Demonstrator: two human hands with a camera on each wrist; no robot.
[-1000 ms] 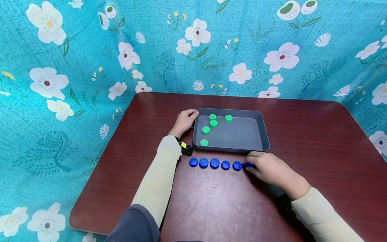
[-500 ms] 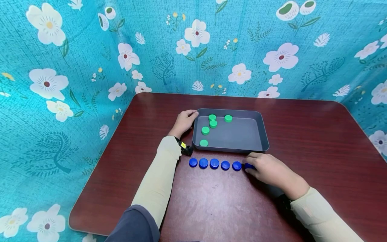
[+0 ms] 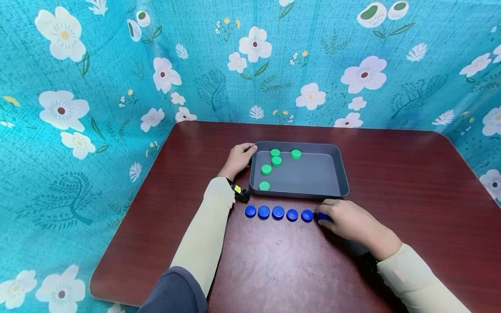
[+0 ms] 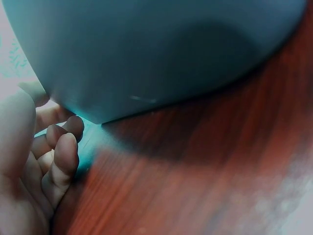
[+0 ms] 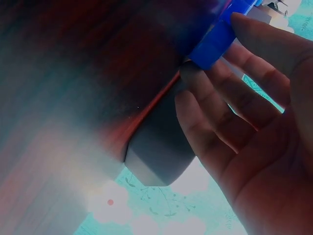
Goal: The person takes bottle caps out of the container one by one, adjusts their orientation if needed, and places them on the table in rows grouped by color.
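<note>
A grey rectangular tray [image 3: 309,192] lies on the table with several green caps [image 3: 276,161] in its left half. My left hand [image 3: 236,160] holds the tray's upper left corner, thumb on the rim; in the left wrist view the hand [image 4: 34,156] has curled fingers beside the tray wall [image 4: 146,63]. Below the tray runs a row of blue caps [image 3: 278,212]. At its right end my right hand [image 3: 350,219] pinches a blue cap [image 3: 324,216], partly hidden by the fingers. The right wrist view shows this blue cap [image 5: 213,44] between thumb and fingers of the hand [image 5: 264,127].
The dark red wooden table [image 3: 399,182] extends around the tray on all sides. A blue floral cloth [image 3: 219,56] hangs behind it and at the left. A black wrist device [image 3: 241,193] on the left arm sits close to the tray's lower left corner.
</note>
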